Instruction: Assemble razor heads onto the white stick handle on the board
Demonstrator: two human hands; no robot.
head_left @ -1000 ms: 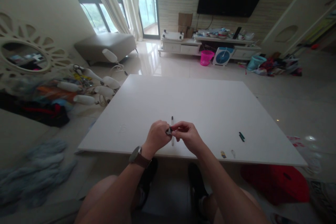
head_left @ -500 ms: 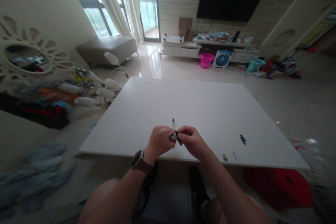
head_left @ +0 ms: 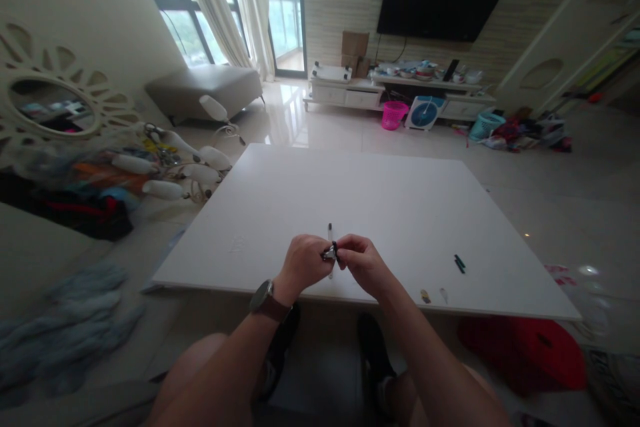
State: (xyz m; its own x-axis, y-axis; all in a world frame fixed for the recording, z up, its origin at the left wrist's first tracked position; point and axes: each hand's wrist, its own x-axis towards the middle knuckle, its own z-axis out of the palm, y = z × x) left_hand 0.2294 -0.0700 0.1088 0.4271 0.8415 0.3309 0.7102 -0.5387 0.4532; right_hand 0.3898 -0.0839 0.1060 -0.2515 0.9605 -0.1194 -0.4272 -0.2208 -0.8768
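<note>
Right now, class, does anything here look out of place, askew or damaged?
Yes: the branched lamp sits oddly low beside the left edge of the white table, its shades tilted sideways, perhaps a ceiling light taken down. The dark-and-silver item between the left hand and right hand is too small to judge.

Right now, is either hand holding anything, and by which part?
The left hand holds a small black-and-silver object, gripped part hidden; the right hand is at its dark outer side, its grip unclear.
</note>
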